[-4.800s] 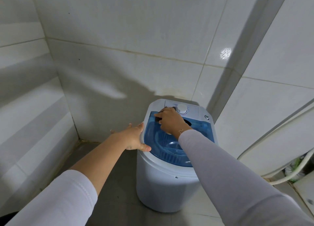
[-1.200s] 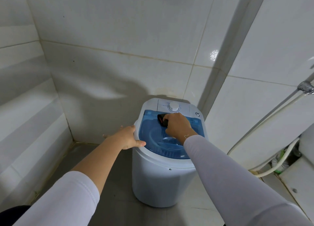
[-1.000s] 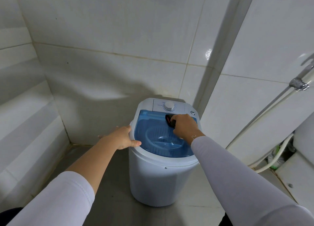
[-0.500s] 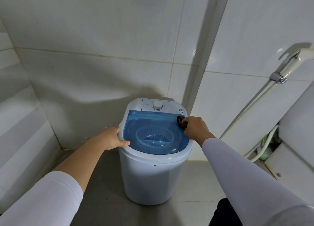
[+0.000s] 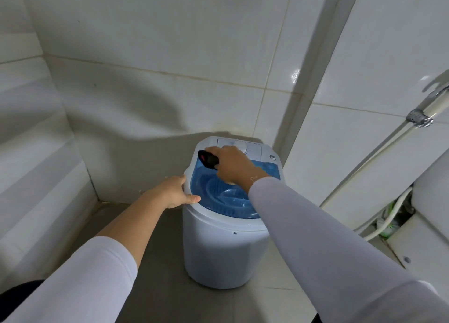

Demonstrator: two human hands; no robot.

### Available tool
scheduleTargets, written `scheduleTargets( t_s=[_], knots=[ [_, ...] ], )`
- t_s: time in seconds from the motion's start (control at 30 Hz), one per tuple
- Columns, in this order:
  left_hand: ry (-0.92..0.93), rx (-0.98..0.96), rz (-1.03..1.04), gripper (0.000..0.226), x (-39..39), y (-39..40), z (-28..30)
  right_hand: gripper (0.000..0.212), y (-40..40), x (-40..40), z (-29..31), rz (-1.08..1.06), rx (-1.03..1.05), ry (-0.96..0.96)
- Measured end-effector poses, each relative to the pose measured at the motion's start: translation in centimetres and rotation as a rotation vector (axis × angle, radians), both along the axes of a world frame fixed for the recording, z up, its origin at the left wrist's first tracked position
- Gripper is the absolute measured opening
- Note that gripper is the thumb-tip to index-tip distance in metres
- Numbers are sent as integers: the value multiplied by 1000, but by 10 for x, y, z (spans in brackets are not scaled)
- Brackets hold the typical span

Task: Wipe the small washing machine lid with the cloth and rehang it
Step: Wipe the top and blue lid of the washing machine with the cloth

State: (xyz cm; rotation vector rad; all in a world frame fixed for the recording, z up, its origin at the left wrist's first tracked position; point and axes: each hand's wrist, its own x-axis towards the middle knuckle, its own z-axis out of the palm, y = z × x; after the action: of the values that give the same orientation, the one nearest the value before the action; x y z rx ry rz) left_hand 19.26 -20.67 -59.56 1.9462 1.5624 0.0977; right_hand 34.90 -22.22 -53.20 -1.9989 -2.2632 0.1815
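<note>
Blue translucent lid (image 5: 233,196) lies under my right hand (image 5: 233,167), whose fingers clamp the dark cloth (image 5: 208,159) at its far-left corner. The unwiped stretch runs back toward me and right. My left hand (image 5: 173,191) grips the washer's (image 5: 218,254) near-left rim, thumb over the edge.

Cloth (image 5: 208,161): dark, with a trace of red; mostly hidden inside the right hand (image 5: 234,165), only a bunched end visible, full shape and size not discernible. Control panel (image 5: 252,149): dial hidden by the right hand, markings too small to read. Blue lid (image 5: 228,196): near right part hidden under the right sleeve (image 5: 315,245). Left hand (image 5: 173,191): fingers hidden behind the washing machine (image 5: 218,252) rim, only the thumb showing on top. Hose (image 5: 379,152): upper end cut off at the right edge. Green item (image 5: 388,225) low on the right: too blurred to identify.
</note>
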Motion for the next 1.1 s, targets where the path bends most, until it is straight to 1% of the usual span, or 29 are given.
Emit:
scheduleTargets(
  t_s=[0.17,0.27,0.4,0.5,0.87,1.1],
  knots=[
    [-2,22,-11,91,-2,1,-5,53,7,-28,-22,81,-59,-112],
    [-16,34,-13,87,-2,1,-6,55,6,-29,-34,83,-77,-170],
    [10,18,2,94,-6,7,-12,54,5,-27,-37,60,-67,-197],
    [26,14,17,98,-8,9,-16,54,3,-24,-38,35,-60,-199],
    [5,29,-10,87,-2,3,-7,52,-9,15,-42,-82,-40,-201],
    [54,27,14,96,-5,7,-14,49,-22,44,-46,-168,-4,-168]
  ],
)
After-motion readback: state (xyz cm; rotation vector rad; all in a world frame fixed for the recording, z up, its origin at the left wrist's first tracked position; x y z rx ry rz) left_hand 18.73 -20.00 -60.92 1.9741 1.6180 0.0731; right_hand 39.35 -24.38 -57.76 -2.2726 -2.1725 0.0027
